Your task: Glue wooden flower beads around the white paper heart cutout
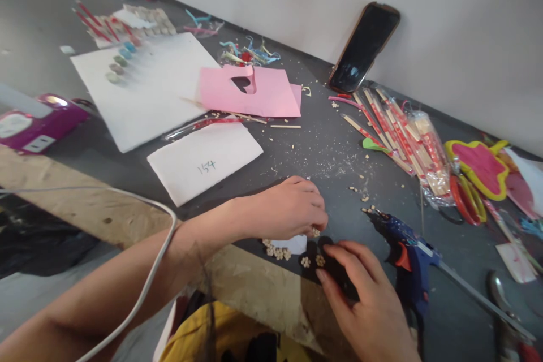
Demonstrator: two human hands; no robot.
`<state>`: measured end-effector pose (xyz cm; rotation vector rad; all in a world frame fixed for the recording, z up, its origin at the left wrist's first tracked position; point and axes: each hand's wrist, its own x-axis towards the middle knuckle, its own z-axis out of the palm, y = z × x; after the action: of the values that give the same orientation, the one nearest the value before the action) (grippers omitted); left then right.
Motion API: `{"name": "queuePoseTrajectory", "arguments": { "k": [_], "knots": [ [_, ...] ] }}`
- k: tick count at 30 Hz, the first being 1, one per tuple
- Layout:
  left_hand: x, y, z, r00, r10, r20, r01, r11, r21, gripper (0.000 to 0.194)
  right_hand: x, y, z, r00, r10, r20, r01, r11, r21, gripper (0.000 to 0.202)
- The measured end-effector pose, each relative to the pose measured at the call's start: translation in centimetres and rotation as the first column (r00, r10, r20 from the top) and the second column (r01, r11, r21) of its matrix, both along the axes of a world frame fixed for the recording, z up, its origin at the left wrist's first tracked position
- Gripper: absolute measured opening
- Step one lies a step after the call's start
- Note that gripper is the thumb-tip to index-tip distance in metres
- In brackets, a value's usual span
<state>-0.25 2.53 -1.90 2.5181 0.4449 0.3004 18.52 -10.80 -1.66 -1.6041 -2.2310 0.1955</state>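
My left hand (292, 209) reaches over the table's front edge with its fingers curled together. A small beige flower-shaped piece (315, 232) shows at its fingertips. Below that hand, several similar flower pieces (278, 251) lie in a curved cluster beside a scrap of white paper (297, 244). My right hand (367, 300) is nearby, thumb and index finger apart. Between those two fingertips is a browner flower piece (320, 261), with no clear grip on it. Another flower piece (305, 262) lies just left of it.
A blue glue gun (411, 260) lies right of my right hand. Behind are wrapped chopsticks (399, 130), a leaning phone (365, 48) and pink paper (271, 90). White boards (207, 161) lie left. A white cable (159, 254) crosses my left forearm. Crumbs dot the table.
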Motion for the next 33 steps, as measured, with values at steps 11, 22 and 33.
{"name": "queuePoseTrajectory", "arguments": {
  "k": [11, 22, 33],
  "knots": [
    [-0.2, 0.1, 0.3, 0.999, -0.028, -0.023, 0.028, 0.999, -0.026, 0.005, -1.7, 0.0, -0.8, 0.999, 0.004, -0.034, 0.0, 0.992, 0.13, 0.015],
    [-0.7, -0.2, 0.3, 0.997, -0.07, -0.044, 0.072, 0.996, 0.046, 0.006, -2.2, 0.3, -1.1, 0.997, -0.058, -0.044, 0.062, 0.992, 0.113, 0.008],
    [-0.9, 0.2, 1.2, 0.995, -0.095, -0.04, 0.095, 0.995, -0.007, 0.018, -2.1, 0.2, -1.1, 0.998, -0.042, -0.047, 0.046, 0.995, 0.094, 0.011]
  ]
}}
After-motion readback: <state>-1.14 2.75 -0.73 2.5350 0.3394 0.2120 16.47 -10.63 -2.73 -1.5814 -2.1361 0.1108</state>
